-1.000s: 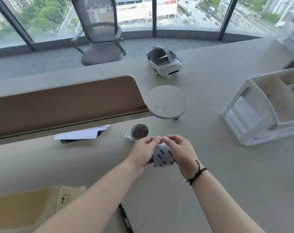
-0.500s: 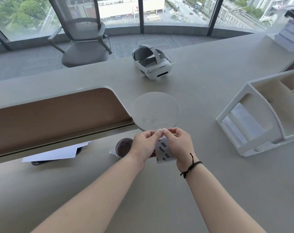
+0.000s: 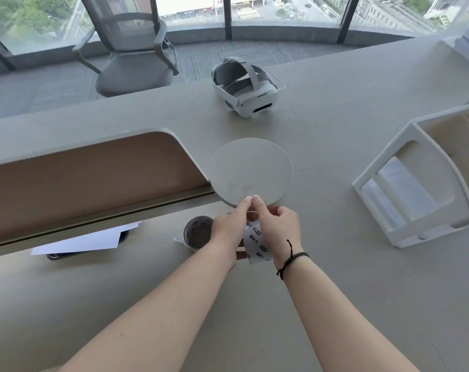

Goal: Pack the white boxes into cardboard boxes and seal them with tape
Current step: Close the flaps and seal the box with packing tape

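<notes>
A roll of white tape with black printed marks (image 3: 256,244) is held between both my hands above the grey table, in the middle of the view. My left hand (image 3: 229,228) grips its left side and my right hand (image 3: 277,228) grips its right side. Forefinger and thumb tips of both hands meet at the top of the roll, pinching at its edge. Most of the roll is hidden by my fingers. No white boxes or cardboard box show in this view.
A round white disc (image 3: 251,170) lies just beyond my hands. A dark cup (image 3: 197,234) stands to their left, near a paper sheet (image 3: 85,241) on a dark device. A white headset (image 3: 244,87) sits farther back. A white rack (image 3: 426,178) stands at right.
The view has tilted up and forward, so the cardboard box at lower left has left the frame. My hands keep holding the tape roll, fingertips still working at its top edge.
</notes>
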